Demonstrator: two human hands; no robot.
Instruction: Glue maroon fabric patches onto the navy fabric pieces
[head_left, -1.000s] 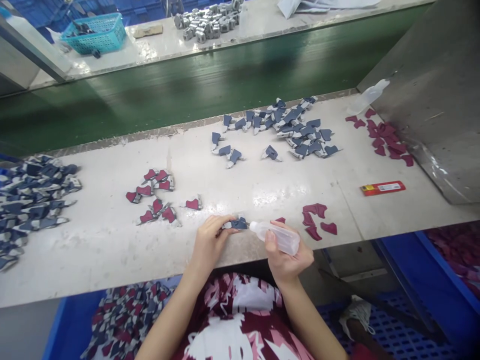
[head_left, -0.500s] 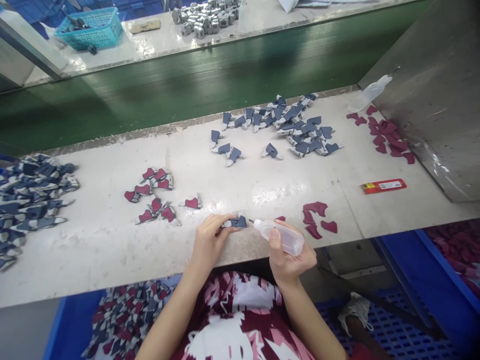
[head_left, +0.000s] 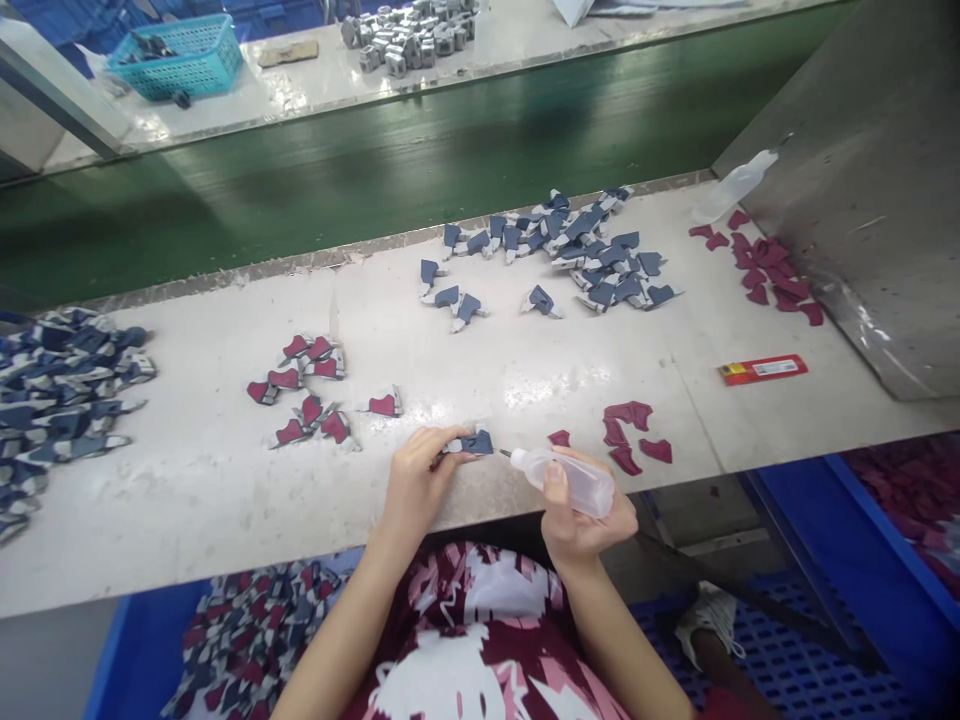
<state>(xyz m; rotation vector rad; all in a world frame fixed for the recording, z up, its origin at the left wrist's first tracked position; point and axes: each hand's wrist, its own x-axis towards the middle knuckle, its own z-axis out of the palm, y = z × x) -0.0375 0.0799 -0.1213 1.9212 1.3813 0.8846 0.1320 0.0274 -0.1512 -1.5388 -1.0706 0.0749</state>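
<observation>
My left hand point(head_left: 422, 468) pinches a small blue-and-grey plastic part point(head_left: 477, 442) at its left end, just above the white table. My right hand point(head_left: 585, 515) is wrapped round a translucent squeeze bottle point(head_left: 574, 482), whose thin dark nozzle points left, a short gap from the part. Beyond the bottle lies one maroon piece point(head_left: 559, 438), with several more maroon pieces point(head_left: 616, 432) to its right. Left of my left hand, a part with a maroon inlay point(head_left: 384, 403) rests alone, and a cluster of similar maroon-inlaid parts point(head_left: 285, 379) sits farther left.
Blue-and-grey parts are heaped at the back point(head_left: 600, 250) and far left point(head_left: 60, 380). A red packet point(head_left: 763, 369), a second bottle point(head_left: 735, 188) and a maroon pile point(head_left: 776, 270) lie right, near a metal panel point(head_left: 862, 220). A blue bin point(head_left: 124, 650) of parts stands below the table edge.
My right hand and the bottle have shifted slightly right and down, so the nozzle is farther from the part. My left hand keeps its place.
</observation>
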